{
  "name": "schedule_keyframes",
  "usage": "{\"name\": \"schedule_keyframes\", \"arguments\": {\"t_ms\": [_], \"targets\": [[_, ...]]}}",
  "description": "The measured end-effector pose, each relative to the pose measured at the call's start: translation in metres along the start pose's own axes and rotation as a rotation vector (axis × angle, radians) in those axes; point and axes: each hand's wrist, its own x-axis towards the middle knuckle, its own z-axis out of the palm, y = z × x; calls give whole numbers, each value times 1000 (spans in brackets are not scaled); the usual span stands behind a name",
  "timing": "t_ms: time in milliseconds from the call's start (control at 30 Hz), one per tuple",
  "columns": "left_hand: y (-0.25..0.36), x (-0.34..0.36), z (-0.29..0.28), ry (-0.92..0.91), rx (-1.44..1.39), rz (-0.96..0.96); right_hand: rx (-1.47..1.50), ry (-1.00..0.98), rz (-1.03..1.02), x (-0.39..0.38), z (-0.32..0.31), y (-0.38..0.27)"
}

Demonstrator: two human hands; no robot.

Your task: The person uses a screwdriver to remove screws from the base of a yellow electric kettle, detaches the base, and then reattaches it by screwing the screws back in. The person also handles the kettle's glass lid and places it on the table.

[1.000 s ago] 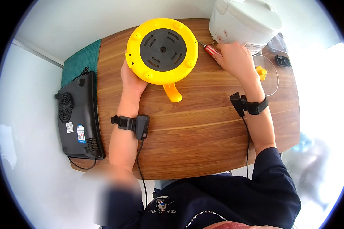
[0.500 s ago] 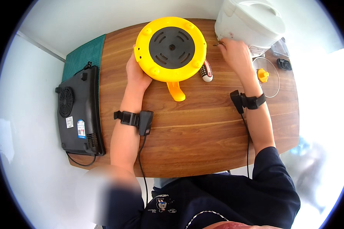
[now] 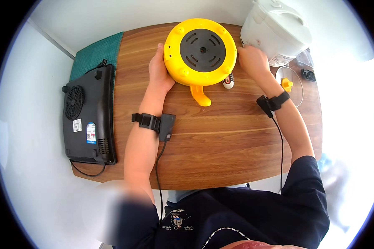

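A round yellow cable reel with a black centre is seen lying flat on the far middle of the wooden bench, its yellow handle pointing toward the person. The left hand is pressed against the reel's left rim, fingers curled along the edge in a partial grip. The right hand is placed at the reel's right rim, between the reel and a white rice cooker that stands just right of the reel; whether its fingers are closed on anything cannot be told. A small red-and-white plug is seen lying on the bench just beside the reel's lower right edge. Right of the reel, past the right wrist, a glass lid with a yellow knob is laid flat. Well to the left of the reel, a black induction cooker is resting partly on a green cutting mat. Black wristbands with cables are worn on both forearms.
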Motion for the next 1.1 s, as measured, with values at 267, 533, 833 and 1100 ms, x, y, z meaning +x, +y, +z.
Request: {"name": "schedule_keyframes", "arguments": {"t_ms": [267, 533, 833, 1100], "targets": [[-1, 2, 0, -1, 13, 13, 860, 359, 138, -18, -58, -7], [2, -3, -2, -170, -42, 7, 1170, 555, -111, -28, -114, -60], [1, -5, 0, -164, -16, 31, 935, 638, -332, -27, -97, -78], [0, -6, 3, -116, -7, -8, 810, 704, -360, -21, -87, -81]]}}
